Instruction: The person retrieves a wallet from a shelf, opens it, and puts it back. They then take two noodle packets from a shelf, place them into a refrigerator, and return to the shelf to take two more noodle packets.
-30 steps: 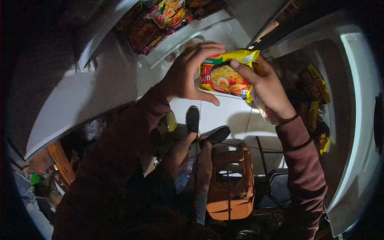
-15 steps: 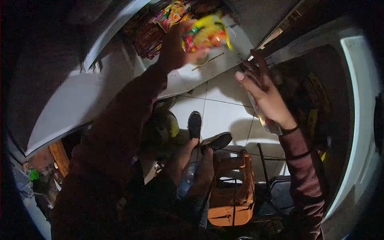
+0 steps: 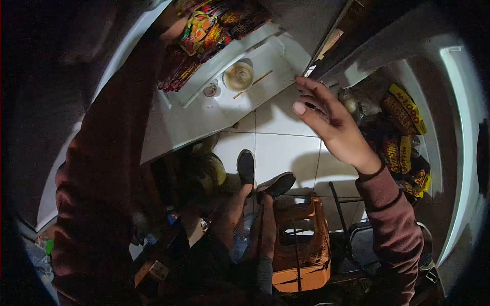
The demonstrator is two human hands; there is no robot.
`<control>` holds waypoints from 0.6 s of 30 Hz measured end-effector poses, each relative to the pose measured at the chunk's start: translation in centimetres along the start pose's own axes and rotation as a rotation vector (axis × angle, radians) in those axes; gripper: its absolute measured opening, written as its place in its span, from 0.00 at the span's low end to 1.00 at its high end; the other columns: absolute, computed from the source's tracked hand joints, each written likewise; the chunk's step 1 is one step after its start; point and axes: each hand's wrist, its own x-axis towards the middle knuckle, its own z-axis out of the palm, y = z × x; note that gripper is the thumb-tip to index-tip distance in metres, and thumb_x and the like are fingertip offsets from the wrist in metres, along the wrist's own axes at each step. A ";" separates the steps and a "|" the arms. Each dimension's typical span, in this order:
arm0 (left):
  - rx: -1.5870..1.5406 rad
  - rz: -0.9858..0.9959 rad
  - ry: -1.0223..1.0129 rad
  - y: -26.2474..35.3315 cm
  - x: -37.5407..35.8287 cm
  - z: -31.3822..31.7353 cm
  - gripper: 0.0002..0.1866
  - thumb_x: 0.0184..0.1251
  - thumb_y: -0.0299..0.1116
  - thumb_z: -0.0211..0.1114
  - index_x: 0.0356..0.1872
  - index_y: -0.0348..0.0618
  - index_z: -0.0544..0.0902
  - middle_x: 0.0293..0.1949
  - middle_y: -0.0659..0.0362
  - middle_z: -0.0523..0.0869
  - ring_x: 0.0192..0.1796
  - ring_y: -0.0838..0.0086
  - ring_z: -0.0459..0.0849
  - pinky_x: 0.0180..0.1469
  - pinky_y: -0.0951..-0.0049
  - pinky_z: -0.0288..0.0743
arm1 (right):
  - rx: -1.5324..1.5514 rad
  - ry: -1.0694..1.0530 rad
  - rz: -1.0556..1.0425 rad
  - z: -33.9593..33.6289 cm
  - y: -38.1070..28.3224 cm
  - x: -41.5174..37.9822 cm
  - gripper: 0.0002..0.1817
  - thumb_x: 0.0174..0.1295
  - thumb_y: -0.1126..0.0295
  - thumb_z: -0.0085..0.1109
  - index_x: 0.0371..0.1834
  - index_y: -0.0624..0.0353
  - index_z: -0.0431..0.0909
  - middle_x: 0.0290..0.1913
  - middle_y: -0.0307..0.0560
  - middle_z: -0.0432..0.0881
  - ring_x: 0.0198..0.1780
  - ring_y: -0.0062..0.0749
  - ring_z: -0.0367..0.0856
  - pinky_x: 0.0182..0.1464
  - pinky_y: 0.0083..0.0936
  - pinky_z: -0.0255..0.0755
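My left hand (image 3: 175, 29) reaches to the upper left, beside a bright noodle packet (image 3: 198, 31) lying on a pile of dark red packets (image 3: 178, 66). Shadow and the frame's upper edge hide its fingers, so its grip cannot be made out. Over the tiled floor, my right hand (image 3: 334, 125) is held up with thumb and fingers apart and nothing in it. Between the hands, on a white surface (image 3: 173, 122), are a round pale dish or lid (image 3: 238, 76), a thin stick (image 3: 252, 84) and a small round clear object (image 3: 210, 89).
Yellow-and-dark snack packets (image 3: 403, 109) fill the dark space at right, beside a pale curved edge (image 3: 451, 153). An orange plastic stool (image 3: 301, 278) stands near my legs. Dark shoes (image 3: 246, 166) are on the white tiles (image 3: 286, 153). A round greenish object (image 3: 212, 168) lies at left.
My left hand has moved left from above the white surface, where it held a yellow noodle packet. The dish and stick show more fully. My right hand stays raised and open.
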 end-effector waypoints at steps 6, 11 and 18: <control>0.156 -0.010 -0.040 -2.2 0.9 1.4 0.25 0.69 0.45 0.60 0.62 0.43 0.72 0.56 0.47 0.79 0.58 0.59 0.79 0.61 0.61 0.73 | 0.016 0.009 0.018 -0.4 -0.1 -0.3 0.30 0.68 0.53 0.60 0.66 0.61 0.69 0.61 0.53 0.76 0.63 0.38 0.73 0.65 0.32 0.65; 0.229 0.002 -0.043 -1.8 0.6 2.0 0.22 0.73 0.44 0.55 0.61 0.44 0.74 0.56 0.46 0.79 0.58 0.57 0.79 0.62 0.60 0.72 | 0.006 0.013 -0.009 -0.5 -0.4 -0.4 0.25 0.69 0.55 0.60 0.63 0.58 0.73 0.56 0.47 0.79 0.58 0.31 0.76 0.61 0.29 0.68; 0.061 -0.044 0.088 0.8 -1.0 2.7 0.19 0.78 0.44 0.48 0.61 0.47 0.75 0.55 0.45 0.80 0.59 0.54 0.78 0.61 0.58 0.72 | 0.047 0.159 0.053 0.5 -0.7 -2.4 0.22 0.69 0.58 0.61 0.59 0.59 0.76 0.50 0.40 0.81 0.50 0.24 0.78 0.54 0.22 0.70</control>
